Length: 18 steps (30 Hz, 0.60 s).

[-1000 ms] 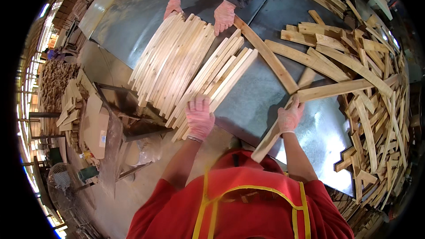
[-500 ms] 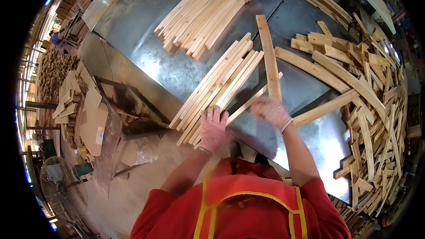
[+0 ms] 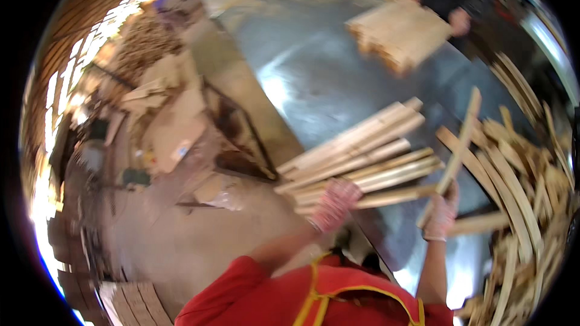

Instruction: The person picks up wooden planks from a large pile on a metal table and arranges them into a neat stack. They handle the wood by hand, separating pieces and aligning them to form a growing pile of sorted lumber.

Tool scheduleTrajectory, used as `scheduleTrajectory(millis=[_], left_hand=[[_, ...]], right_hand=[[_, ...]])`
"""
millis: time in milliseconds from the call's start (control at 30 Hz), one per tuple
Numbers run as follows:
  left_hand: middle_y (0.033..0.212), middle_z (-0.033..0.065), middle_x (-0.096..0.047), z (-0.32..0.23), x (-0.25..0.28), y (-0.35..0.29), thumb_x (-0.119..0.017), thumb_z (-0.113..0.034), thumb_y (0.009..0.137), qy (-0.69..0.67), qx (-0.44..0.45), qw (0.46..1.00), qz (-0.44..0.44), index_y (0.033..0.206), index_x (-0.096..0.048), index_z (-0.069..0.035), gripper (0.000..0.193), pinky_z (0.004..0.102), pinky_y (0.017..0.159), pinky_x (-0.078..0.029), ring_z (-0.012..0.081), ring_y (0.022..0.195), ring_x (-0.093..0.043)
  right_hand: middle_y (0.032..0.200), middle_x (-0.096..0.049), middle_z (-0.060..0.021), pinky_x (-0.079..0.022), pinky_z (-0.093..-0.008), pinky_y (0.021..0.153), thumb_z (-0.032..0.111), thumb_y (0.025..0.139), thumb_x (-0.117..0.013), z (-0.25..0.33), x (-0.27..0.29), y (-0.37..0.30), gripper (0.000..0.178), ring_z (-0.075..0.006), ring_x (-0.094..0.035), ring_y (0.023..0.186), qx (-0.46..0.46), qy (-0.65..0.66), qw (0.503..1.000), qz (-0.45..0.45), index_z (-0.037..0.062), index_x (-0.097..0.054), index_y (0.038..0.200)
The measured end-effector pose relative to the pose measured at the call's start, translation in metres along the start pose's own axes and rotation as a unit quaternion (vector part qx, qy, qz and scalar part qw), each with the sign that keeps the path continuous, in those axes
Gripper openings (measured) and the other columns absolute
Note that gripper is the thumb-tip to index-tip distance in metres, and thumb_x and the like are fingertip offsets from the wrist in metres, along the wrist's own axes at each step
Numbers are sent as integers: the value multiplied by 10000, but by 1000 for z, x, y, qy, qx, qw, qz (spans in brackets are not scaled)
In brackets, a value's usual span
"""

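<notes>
My left hand [image 3: 337, 206], in a pale red-and-white glove, is closed at the near edge of a row of pale wooden strips [image 3: 356, 139]. Its fingers lie round the nearest strip [image 3: 396, 197], though motion blurs them. The strips rest side by side on the metal table and fan out a little, their left ends jutting past its edge. My right hand [image 3: 441, 212], gloved alike, grips the lower part of a single wooden slat [image 3: 463, 142], which slants up and away to the right of the row.
Across the metal table [image 3: 290, 42] a co-worker's hands [image 3: 459, 22] hold a bundle of strips [image 3: 405, 30]. Curved slats [image 3: 510, 181] and a large pile of loose wood [image 3: 547, 211] crowd the right side. A dark-framed stand [image 3: 241, 127] and cardboard [image 3: 181, 139] stand left of the table.
My view has swung left. My right hand, blurred beside the row before, now holds the slat, which has tilted. The co-worker's bundle has moved back toward them. The row is more fanned.
</notes>
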<state>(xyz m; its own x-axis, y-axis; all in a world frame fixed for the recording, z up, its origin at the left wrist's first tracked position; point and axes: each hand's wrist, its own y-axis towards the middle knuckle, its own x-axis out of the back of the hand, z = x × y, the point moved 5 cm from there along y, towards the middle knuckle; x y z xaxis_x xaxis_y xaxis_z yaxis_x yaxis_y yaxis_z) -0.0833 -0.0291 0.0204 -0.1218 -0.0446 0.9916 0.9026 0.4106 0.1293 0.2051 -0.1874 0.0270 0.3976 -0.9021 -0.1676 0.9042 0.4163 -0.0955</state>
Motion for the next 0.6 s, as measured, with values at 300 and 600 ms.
scheduleTrajectory(millis=[300,600], left_hand=[[1474,123,-477,28,3,13,-718,-113,793,-77,90,993,-4,1444,-518,-101,682,517,1117,-408,342,1407,-439],[1521,86,-509,46,18,61,-775,-340,847,-56,238,960,141,1483,-518,-176,705,483,1061,-465,351,1298,-563]], right_hand=[[1418,-597,-128,-473,-312,1048,-59,857,-650,-5,14,-49,671,-224,-589,1248,-59,67,993,-79,-57,-487,1508],[1199,-579,-79,-527,-345,931,-22,826,-672,-37,-29,-135,849,-189,-578,1041,-216,37,974,58,81,-296,1580]])
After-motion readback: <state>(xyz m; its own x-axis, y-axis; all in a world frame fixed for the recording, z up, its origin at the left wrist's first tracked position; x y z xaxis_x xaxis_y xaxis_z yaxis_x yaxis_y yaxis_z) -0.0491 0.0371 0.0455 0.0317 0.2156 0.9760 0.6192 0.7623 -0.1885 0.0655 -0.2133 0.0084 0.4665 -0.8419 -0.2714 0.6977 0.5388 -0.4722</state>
